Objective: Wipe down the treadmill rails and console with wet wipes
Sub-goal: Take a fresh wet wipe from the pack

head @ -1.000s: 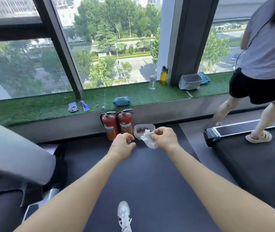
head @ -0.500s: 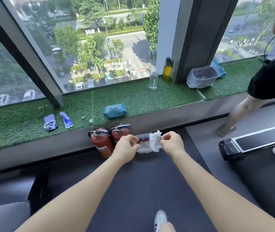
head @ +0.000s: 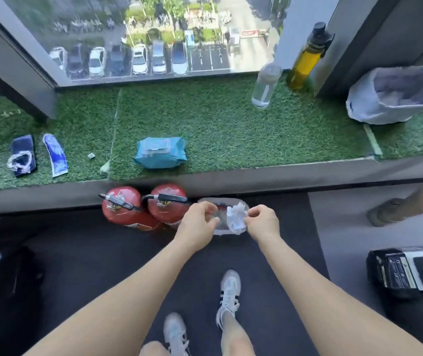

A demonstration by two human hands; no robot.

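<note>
From my head camera I count one crumpled white wet wipe, pinched in the grip of my right hand. My left hand is just beside it with curled fingers, and I cannot tell if it touches the wipe. Behind my hands, two red fire extinguishers stand on the floor at the left, and one small clear container is partly hidden by my hands. Far on the grass ledge lie one blue wipes pack, two bottles, one white bin and two blue packets. At near right is the end of one treadmill. My two white shoes are near.
</note>
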